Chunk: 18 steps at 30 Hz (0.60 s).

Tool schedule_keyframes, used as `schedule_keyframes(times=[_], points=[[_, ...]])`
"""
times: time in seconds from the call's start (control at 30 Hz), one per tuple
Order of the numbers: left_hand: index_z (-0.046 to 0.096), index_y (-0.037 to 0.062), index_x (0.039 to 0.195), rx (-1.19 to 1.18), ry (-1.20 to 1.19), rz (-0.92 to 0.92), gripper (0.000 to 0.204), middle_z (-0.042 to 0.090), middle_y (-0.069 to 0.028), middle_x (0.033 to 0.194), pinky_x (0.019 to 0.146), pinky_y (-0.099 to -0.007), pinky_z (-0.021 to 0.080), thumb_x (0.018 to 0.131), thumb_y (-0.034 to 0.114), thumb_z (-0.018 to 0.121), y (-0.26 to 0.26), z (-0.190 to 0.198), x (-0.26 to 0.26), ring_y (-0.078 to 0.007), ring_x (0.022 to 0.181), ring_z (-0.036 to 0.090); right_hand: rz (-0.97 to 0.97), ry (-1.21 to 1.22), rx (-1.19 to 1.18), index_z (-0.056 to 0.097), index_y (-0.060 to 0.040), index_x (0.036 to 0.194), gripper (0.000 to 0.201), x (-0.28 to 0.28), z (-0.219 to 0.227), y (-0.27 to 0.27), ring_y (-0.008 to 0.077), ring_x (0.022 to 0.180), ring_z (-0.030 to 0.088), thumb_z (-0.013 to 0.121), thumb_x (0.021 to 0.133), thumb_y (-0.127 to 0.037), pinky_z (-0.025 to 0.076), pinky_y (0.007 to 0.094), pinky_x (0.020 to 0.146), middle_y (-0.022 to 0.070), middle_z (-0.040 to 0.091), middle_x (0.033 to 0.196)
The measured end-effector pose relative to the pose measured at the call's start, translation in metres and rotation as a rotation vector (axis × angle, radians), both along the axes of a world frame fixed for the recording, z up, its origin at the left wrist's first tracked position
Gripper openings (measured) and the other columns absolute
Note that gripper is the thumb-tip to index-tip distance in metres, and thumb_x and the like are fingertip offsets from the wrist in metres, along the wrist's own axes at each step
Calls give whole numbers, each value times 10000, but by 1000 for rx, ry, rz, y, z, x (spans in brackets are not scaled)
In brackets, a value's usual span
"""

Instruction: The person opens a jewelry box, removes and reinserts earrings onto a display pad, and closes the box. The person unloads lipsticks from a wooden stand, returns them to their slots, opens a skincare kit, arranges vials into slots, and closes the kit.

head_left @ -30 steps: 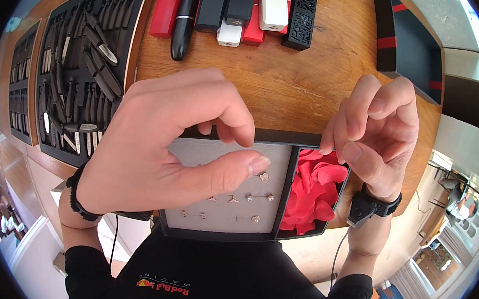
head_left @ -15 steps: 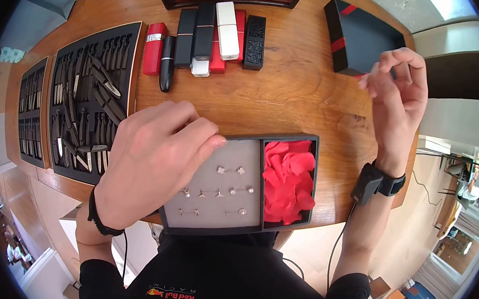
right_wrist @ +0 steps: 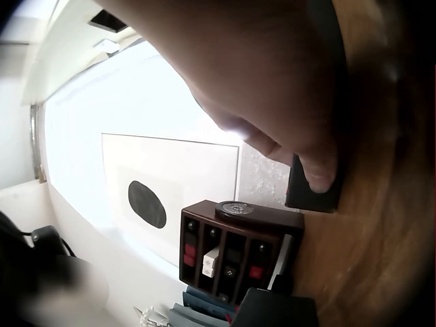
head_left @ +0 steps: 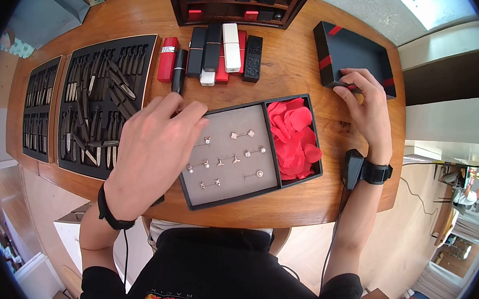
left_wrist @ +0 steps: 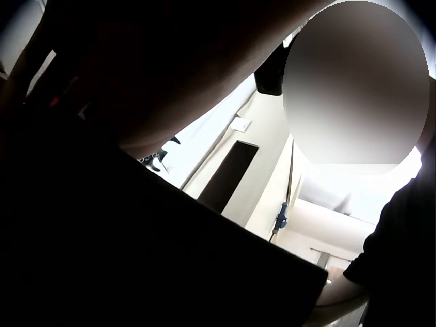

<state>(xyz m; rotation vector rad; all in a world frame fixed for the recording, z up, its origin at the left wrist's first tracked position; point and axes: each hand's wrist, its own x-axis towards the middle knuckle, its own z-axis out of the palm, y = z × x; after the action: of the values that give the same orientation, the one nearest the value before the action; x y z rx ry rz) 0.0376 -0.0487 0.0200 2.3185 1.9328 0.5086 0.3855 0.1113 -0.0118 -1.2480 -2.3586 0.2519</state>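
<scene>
My left hand [head_left: 158,149] has its fingers curled at the left edge of a shallow black box [head_left: 234,197], gripping it; its grey pad [head_left: 231,177] carries several small earrings, and red petals [head_left: 294,137] fill the right compartment. The box sits tilted on the table. At the upper right, my right hand [head_left: 369,106] pinches the near wall of an empty black box [head_left: 360,49] with red stripes, fingers over the rim and thumb outside. In the right wrist view the thumb lies on that dark box [right_wrist: 310,194]. The left wrist view is mostly dark.
Two black trays [head_left: 65,141] [head_left: 34,111] of dark pens or tools lie at the left. Red, black and white cases [head_left: 210,51] stand behind the petal box. Further back is a dark wooden shelf [head_left: 238,23]. The wooden table [head_left: 291,58] reaches the right.
The petal box has turned, its right end swinging away from the body, with the left hand at its edge. My right hand has moved from mid-air onto the striped box.
</scene>
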Motion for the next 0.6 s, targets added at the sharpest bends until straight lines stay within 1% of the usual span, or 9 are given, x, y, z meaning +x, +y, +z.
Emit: schedule_keyframes(times=[0.07, 0.13, 0.2, 0.3, 0.4, 0.43, 0.5, 0.57, 0.6], points=[[740, 19, 1124, -39, -89, -42, 179, 666, -151, 940, 772, -455, 568, 955, 50, 687, 0, -6, -8, -369, 871, 690, 18, -32, 76, 707, -16, 1088, 194, -5, 15, -9, 356, 1020, 679, 772, 964, -149, 506, 429, 967, 146, 733, 1121], [737, 20, 1154, -88, -88, -69, 209, 667, -165, 947, 778, -462, 570, 956, 43, 676, 3, -2, -11, -381, 877, 692, -148, 227, 42, 686, -8, 1114, 186, -11, 33, -25, 305, 970, 672, 756, 980, -117, 518, 371, 921, 158, 706, 1054], [734, 21, 1185, -135, -83, -85, 240, 669, -178, 954, 783, -469, 571, 956, 35, 665, 6, 1, -17, -392, 882, 693, -142, 306, 232, 647, -6, 1190, 162, 11, 43, -35, 174, 935, 602, 668, 1054, -93, 494, 295, 880, 102, 657, 1025], [733, 20, 1206, -200, -98, -116, 257, 675, -163, 963, 782, -474, 569, 958, 29, 666, 8, 3, -21, -380, 911, 688, -248, 918, 241, 592, -44, 1285, 274, 46, 58, -59, 94, 976, 583, 501, 1169, -275, 493, 267, 866, 19, 649, 1129], [734, 23, 1234, -57, -64, -195, 296, 682, -161, 1038, 833, -437, 575, 945, 85, 712, 8, 2, -21, -363, 973, 678, -27, 1380, 165, 554, -31, 1477, 445, 52, 89, -81, 191, 1204, 654, 473, 1176, -348, 565, 356, 997, 126, 690, 1332], [701, 29, 1311, -34, -179, -187, 399, 686, -161, 1089, 869, -419, 570, 940, 166, 755, 8, 10, -16, -336, 1019, 681, 402, 1471, -102, 491, -10, 1547, 513, 65, 89, -83, 256, 1330, 617, 469, 1170, -357, 547, 439, 1109, 170, 641, 1459], [669, 36, 1389, -1, -277, -161, 517, 690, -161, 1140, 906, -400, 565, 935, 247, 798, 6, 19, -9, -308, 1066, 684, 444, 1611, -281, 488, -7, 1546, 512, 61, 81, -91, 270, 1340, 610, 461, 1173, -357, 529, 457, 1135, 169, 625, 1481], [534, 13, 1535, -269, -942, -172, 797, 684, -162, 1228, 970, -380, 536, 920, 421, 836, 2, 23, 1, -242, 1140, 678, 452, 1765, -514, 473, -6, 1554, 520, 36, 63, -98, 296, 1346, 610, 435, 1179, -363, 521, 502, 1156, 160, 584, 1532], [534, 13, 1535, -262, -940, -163, 797, 684, -162, 1228, 970, -380, 536, 920, 421, 836, 0, 24, 5, -242, 1140, 678, 463, 1765, -521, 473, -6, 1554, 520, 21, 50, -103, 296, 1346, 610, 435, 1179, -363, 521, 502, 1156, 160, 584, 1532]])
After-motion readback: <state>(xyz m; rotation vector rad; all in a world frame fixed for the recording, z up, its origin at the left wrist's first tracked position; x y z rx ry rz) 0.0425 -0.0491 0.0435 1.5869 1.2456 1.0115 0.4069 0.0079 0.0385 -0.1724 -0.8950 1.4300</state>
